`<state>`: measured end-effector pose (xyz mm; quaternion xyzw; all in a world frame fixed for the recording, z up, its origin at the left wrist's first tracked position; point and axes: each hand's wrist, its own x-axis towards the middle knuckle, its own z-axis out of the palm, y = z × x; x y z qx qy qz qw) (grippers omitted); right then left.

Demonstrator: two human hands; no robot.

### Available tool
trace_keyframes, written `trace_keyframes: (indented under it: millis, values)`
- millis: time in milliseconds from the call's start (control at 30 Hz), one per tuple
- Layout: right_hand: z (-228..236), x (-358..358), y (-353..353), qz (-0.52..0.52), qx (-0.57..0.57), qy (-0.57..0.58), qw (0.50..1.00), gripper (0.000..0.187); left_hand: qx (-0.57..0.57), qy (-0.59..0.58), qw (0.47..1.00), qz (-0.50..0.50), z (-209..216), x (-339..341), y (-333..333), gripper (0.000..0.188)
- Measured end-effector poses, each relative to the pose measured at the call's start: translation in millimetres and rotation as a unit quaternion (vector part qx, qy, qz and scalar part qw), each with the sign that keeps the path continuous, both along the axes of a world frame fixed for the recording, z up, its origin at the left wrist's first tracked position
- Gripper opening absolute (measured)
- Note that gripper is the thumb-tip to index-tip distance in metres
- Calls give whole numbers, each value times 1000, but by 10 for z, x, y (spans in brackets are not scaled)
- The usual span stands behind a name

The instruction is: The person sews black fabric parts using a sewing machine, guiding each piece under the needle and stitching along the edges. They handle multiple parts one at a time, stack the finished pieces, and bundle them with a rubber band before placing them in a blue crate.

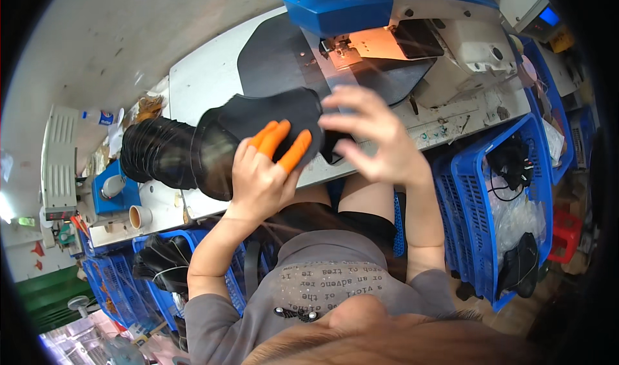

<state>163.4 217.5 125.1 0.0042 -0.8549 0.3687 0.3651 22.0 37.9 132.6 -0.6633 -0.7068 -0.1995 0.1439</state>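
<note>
My left hand (264,175), with orange finger covers on several fingers, grips a curved black sheet piece (271,110) that looks like a shoe upper. Its fingers lie across the top, and the thumb is hidden. Beside the piece's right edge, my right hand (383,136) hangs slightly blurred, fingers spread and holding nothing. To the left lies a long nested stack of similar black pieces (158,149), the nearest one overlapped by the held piece. Beyond my hands is a sewing machine (348,7) with a blue top, its needle area (342,48) lit orange.
The white worktable (206,75) reaches from the stack to the machine. Blue plastic baskets (474,191) stand at the right, holding black pieces and clear plastic. Another blue basket (171,288) sits below the table at left. A tape roll (140,217) rests near the table's left end.
</note>
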Motion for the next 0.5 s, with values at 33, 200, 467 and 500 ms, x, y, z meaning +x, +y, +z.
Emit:
trace_keyframes:
  millis: [33,200,467,500]
  values:
    - [8,35,-157,65,-26,-11,997,36,-8,-18,999,-34,-5,4,-90,42]
    - [-217,102,-593,52,-92,20,994,14,-47,-274,953,-118,4,121,-341,30]
    - [-660,120,-873,-16,-340,-58,938,7,29,-483,871,88,-424,248,-324,21]
    - [-661,133,-873,-19,-361,-73,930,7,36,-466,880,86,-442,254,-326,22]
